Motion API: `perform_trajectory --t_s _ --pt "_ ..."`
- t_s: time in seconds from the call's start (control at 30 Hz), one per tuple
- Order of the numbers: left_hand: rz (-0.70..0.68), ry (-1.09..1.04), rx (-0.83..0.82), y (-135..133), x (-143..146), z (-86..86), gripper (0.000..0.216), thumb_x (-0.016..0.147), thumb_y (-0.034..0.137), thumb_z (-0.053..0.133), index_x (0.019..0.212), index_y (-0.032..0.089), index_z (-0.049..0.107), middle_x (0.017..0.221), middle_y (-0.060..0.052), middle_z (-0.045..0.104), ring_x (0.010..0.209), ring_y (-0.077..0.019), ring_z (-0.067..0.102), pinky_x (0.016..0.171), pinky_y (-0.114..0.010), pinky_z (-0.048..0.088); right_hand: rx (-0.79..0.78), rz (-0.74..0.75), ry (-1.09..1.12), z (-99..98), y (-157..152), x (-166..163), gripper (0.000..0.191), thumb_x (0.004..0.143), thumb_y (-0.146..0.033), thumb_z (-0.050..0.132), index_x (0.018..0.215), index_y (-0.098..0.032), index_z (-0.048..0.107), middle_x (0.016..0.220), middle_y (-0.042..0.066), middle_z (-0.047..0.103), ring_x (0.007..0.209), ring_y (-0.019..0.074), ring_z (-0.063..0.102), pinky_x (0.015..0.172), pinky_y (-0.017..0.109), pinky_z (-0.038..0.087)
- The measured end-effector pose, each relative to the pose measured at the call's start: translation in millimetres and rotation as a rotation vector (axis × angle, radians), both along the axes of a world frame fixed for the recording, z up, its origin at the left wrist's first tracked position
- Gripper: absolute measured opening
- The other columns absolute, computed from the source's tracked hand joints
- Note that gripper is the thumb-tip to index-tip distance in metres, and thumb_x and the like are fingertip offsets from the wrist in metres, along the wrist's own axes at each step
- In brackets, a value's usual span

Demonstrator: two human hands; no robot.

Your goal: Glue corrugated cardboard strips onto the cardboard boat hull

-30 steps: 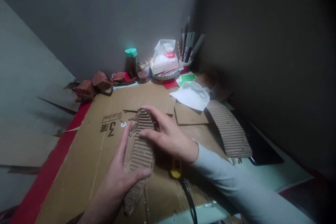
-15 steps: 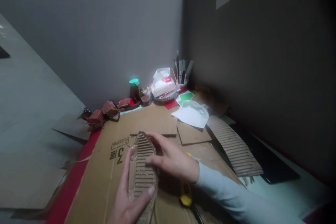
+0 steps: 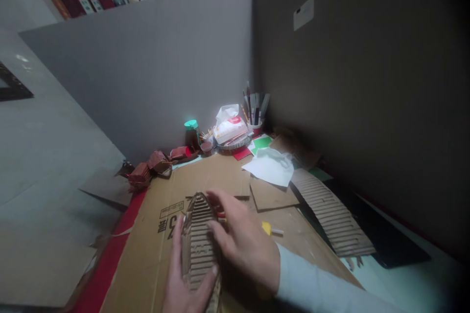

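Since a moment ago your head has tipped up, so the shelf with books now shows at the top and your hands sit lower in the view, while the yellow tool (image 3: 267,228) has ended up beyond your right hand instead of near your wrist. Your left hand (image 3: 183,279) cradles the pointed corrugated cardboard piece (image 3: 198,242) from the left side, thumb curled over its lower edge, fingers flat along the flank. Your right hand (image 3: 244,244) lies over the piece's right edge, fingers half curled and pressing on the ribbed face, so both hands are holding that one piece, not pinching hard as far as you can tell. It rests on the big flattened cardboard box (image 3: 154,254), just right of the printed "3". Off to the right, a long ribbed cardboard strip (image 3: 330,215) lies on a dark slab, well apart from your hands. Behind that there's crumpled white paper (image 3: 270,166), a tissue pack (image 3: 229,127), a cup of pens (image 3: 255,107) and a green-capped bottle (image 3: 191,133) against the grey wall.
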State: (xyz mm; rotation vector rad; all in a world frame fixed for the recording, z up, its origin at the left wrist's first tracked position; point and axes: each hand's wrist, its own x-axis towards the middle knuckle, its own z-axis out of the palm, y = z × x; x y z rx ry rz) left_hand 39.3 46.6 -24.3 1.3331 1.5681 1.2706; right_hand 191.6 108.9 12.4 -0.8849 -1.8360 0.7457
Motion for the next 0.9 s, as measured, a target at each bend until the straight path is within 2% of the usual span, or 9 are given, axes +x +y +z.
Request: perform_trajectory --t_s 0.07,0.17,0.33,0.43,0.57,0.73,0.9 --pt "0.002 0.014 0.009 0.3 -1.0 -3.1 0.087 0.077 0.042 0.068 0.15 0.031 0.021 0.154 -0.006 0.041 0.143 -0.0352 0.032 0.117 -0.051 0.031 0.139 -0.035 -0.061 2.8 0.9 3.1 0.038 0.092 -0.011 0.047 0.13 -0.016 0.047 0.122 0.01 0.059 0.109 0.0232 0.052 0.096 0.04 0.046" --pt "-0.024 0.011 0.017 0.4 -0.5 -6.3 0.084 0.077 0.039 0.069 0.148 0.029 0.026 0.152 -0.007 0.044 0.143 -0.0357 0.032 0.118 -0.053 0.029 0.323 -0.044 -0.196 2.9 6.8 6.6 0.029 0.099 -0.014 0.039 0.121 -0.012 0.056 0.123 0.013 0.06 0.1 0.0244 0.052 0.09 0.041 0.047" --pt "-0.06 -0.013 0.011 0.1 0.9 -5.9 0.083 0.076 0.037 0.069 0.147 0.027 0.028 0.152 -0.009 0.044 0.143 -0.0351 0.032 0.117 -0.052 0.032 0.483 -0.079 -0.381 0.2 13.1 7.3 0.035 0.101 -0.014 0.028 0.119 -0.006 0.057 0.123 0.018 0.06 0.092 0.0261 0.05 0.08 0.044 0.048" --pt "-0.065 -0.021 -0.001 -0.6 0.5 -5.2 0.082 0.074 0.036 0.07 0.146 0.028 0.032 0.151 -0.008 0.044 0.143 -0.0356 0.03 0.117 -0.052 0.031 0.513 -0.083 -0.456 1.3 13.9 7.6 0.035 0.101 -0.015 0.027 0.11 -0.007 0.06 0.117 0.017 0.061 0.093 0.027 0.049 0.081 0.044 0.048" --pt "-0.065 -0.03 -0.026 -2.2 1.9 -6.5 0.08 0.073 0.036 0.072 0.144 0.029 0.036 0.154 -0.007 0.041 0.145 -0.0353 0.027 0.119 -0.053 0.027 0.481 -0.127 -0.519 1.6 16.1 9.2 0.029 0.096 -0.007 0.032 0.099 -0.007 0.061 0.12 0.02 0.056 0.103 0.0299 0.045 0.087 0.047 0.048" --pt "-0.069 -0.048 -0.045 -2.1 4.4 -6.1 0.082 0.072 0.035 0.072 0.145 0.026 0.036 0.155 -0.009 0.039 0.144 -0.0349 0.028 0.117 -0.052 0.03 0.44 -0.125 -0.543 0.8 18.1 11.1 0.025 0.094 -0.002 0.036 0.101 -0.004 0.06 0.12 0.02 0.056 0.103 0.0289 0.044 0.089 0.045 0.049" --pt "-0.048 -0.06 -0.046 -0.3 4.5 -0.9 0.083 0.07 0.034 0.072 0.145 0.026 0.036 0.155 -0.009 0.039 0.144 -0.0357 0.028 0.115 -0.05 0.034 0.445 -0.086 -0.531 2.6 18.6 11.2 0.026 0.098 -0.009 0.036 0.108 -0.006 0.059 0.112 0.016 0.06 0.093 0.0254 0.047 0.082 0.042 0.051"
